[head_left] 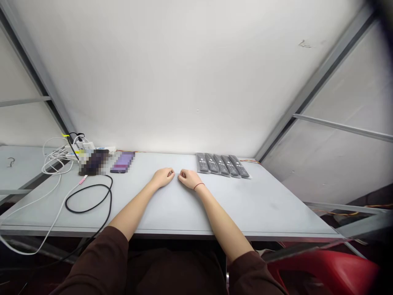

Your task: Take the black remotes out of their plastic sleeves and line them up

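Note:
My left hand [163, 178] rests on the grey tabletop [181, 213], its fingers curled into a loose fist with nothing visible in them. Just to its right, a small gap away, my right hand [188, 179] lies curled the same way, a thin red cord [199, 185] around its wrist. Neither hand touches an object other than the table. Nearest to the right hand is a row of several black remote controls [216, 164] in clear plastic sleeves, lying side by side near the back edge.
At the back left lie a blurred dark device [94, 162] and a blurred purple phone-like object [123, 162]. Tangled white cables [57, 157] and a looped black cable [89, 212] spread over the left side. A white wall stands behind; a red chair [325, 272] is at lower right.

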The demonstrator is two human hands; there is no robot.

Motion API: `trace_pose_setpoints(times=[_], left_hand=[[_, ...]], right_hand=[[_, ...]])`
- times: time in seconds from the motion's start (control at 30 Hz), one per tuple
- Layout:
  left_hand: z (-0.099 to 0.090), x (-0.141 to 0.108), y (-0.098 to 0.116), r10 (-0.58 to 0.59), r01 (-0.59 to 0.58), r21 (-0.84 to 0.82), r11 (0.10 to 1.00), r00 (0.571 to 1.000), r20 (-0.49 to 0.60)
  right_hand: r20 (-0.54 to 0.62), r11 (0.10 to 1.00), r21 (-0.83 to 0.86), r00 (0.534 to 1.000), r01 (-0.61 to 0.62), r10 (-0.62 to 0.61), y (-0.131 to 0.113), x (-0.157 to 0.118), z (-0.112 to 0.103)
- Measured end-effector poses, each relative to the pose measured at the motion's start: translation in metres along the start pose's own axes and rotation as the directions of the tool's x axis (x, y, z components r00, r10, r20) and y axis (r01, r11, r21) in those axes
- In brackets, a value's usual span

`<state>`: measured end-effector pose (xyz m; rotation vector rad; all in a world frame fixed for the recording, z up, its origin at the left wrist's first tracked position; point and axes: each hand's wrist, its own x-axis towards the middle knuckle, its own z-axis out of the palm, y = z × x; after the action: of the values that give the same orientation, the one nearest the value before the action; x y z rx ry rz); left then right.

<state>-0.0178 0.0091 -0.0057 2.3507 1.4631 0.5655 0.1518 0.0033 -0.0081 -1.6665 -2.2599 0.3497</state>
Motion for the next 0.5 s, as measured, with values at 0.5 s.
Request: trace_pose_setpoints(times=[0.5], left_hand=[[0.0022,0.0019,-0.0024,0.007,-0.007,-0.002,1.0,1.0,-0.005]], right_hand=[[-0.19,0.995,-0.035,0.978,-0.089,0.081,0.003,0.0018,-0.0051]])
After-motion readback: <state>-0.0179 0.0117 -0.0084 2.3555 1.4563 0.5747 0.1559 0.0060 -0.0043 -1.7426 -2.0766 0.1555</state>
